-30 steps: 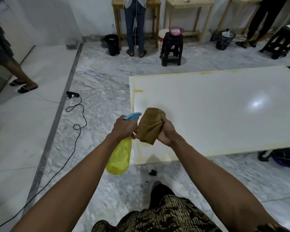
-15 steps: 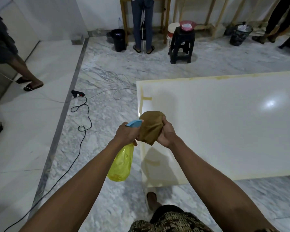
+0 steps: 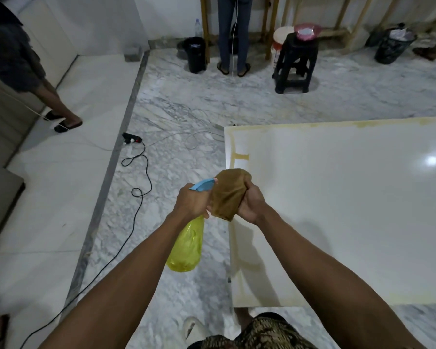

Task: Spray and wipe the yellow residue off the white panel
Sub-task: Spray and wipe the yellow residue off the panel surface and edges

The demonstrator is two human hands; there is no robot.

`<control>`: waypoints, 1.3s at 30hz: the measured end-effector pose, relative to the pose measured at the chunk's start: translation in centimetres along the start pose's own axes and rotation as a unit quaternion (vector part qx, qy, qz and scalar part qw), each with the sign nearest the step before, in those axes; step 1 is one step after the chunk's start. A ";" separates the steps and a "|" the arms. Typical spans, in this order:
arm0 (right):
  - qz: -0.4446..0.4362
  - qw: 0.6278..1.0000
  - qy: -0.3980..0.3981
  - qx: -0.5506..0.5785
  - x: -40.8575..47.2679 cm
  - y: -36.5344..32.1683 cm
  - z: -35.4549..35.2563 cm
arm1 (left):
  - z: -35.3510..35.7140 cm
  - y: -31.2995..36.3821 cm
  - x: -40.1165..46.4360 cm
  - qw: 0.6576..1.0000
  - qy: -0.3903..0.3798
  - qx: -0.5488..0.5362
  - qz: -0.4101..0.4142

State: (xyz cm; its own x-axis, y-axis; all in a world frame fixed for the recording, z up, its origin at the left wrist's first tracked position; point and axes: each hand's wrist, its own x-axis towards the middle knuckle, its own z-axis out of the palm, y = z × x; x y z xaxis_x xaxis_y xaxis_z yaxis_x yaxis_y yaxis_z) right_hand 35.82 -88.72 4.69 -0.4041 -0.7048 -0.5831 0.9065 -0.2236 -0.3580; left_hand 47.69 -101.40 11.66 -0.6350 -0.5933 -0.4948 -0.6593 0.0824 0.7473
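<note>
A large white panel [image 3: 337, 210] lies flat, raised a little above the marble floor, with yellow residue [image 3: 240, 156] along its left and far edges. My left hand [image 3: 190, 203] grips a yellow spray bottle [image 3: 186, 248] with a blue nozzle, which points right at a bunched brown cloth [image 3: 228, 193]. My right hand [image 3: 252, 203] holds that cloth. Both hands hover over the panel's left edge, close together, with the nozzle tip almost touching the cloth.
A black cable [image 3: 136, 177] and a power strip [image 3: 131, 139] lie on the floor at left. A black stool [image 3: 296, 64] and two black bins [image 3: 194, 55] stand at the back. One person stands at a wooden table [image 3: 233, 34], another at far left [image 3: 58, 109].
The view has shifted closer to the panel's left end, so the panel sits lower and further right in frame. Both hands keep the same grip, with nozzle and cloth still together.
</note>
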 end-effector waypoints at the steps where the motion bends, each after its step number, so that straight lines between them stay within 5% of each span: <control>1: -0.004 1.000 0.007 -0.001 -0.1 0.4 0.2 | -0.3 -0.1 -0.2 1.000 -0.005 0.007 0.000; 22: -0.091 0.996 0.005 0.004 -3.6 5.8 2.6 | -3.8 -2.8 -2.4 0.998 -0.040 0.003 0.055; 39: -0.042 0.998 0.035 -0.024 6.1 -4.3 1.3 | -0.7 2.8 10.7 0.998 -0.056 -0.003 0.040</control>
State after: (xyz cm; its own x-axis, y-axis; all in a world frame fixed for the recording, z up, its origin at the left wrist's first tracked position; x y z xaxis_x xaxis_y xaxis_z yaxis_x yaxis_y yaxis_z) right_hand 29.63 -92.90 3.64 -0.4867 -0.6360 -0.5989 0.8633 -0.2453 -0.4411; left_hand 39.32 -108.08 8.82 -0.7273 -0.4910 -0.4795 -0.6019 0.1207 0.7894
